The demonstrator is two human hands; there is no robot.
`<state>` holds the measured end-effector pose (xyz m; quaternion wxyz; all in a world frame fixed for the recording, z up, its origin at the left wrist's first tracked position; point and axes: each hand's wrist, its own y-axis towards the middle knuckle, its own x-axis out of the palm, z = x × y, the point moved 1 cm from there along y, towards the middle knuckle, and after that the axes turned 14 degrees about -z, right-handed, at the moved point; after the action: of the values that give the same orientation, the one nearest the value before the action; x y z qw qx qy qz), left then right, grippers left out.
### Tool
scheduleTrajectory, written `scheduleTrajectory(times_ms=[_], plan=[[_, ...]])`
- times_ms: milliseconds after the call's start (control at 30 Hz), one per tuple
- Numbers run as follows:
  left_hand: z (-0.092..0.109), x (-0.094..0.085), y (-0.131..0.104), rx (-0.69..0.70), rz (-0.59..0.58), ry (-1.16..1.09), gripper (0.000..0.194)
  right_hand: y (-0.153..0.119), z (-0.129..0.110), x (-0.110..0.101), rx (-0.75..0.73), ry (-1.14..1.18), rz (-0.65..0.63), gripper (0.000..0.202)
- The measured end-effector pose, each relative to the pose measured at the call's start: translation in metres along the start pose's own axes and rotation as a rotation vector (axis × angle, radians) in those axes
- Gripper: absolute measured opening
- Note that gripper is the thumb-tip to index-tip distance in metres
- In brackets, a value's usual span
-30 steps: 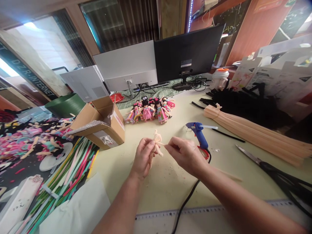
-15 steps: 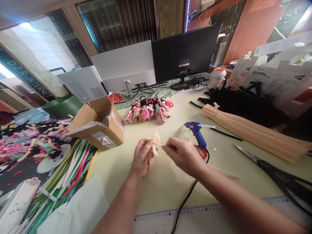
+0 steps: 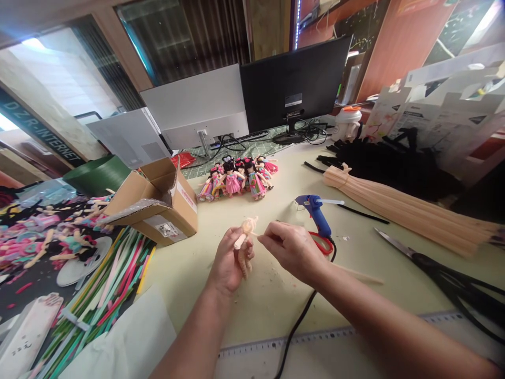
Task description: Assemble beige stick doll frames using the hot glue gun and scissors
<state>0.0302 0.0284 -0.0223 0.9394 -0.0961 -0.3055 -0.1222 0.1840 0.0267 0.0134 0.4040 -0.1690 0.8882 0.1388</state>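
Observation:
A small cream-coloured doll body, twisted from fuzzy pipe cleaner, is held over the middle of the table in my left hand, fingers closed round it. Its rounded head points up and its limbs hang below. From its neck a pipe cleaner end runs right to my right hand, which pinches it between thumb and forefinger. The strand looks taut. My curled right fingers hide its far end. Just beyond my right hand lies a blue glue gun with a glue stick in its back.
Several finished dolls lie behind my hands. An open cardboard box and coloured pipe cleaners are on the left. Scissors and a bundle of cream pipe cleaners lie right. A black cord crosses the ruler.
My left hand has turned the doll body, so a limb now points toward the lower left. My right hand still pinches the strand, slightly left of before. The view has shifted a little.

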Motion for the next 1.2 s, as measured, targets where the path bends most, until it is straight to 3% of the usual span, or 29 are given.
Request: scheduleTrajectory(times_ms=[567,1200], plan=[[0.0048,0.007,-0.0028,-0.089,-0.015,-0.148,0.011,0.0003,-0.0016,-0.0033,0.009,0.021,-0.018,0.027],[0.0043,0.0059,-0.0074,-0.139,-0.074,-0.208,0.008,0.0002,-0.0018,-0.0049,0.024,0.07,-0.02,0.03]])
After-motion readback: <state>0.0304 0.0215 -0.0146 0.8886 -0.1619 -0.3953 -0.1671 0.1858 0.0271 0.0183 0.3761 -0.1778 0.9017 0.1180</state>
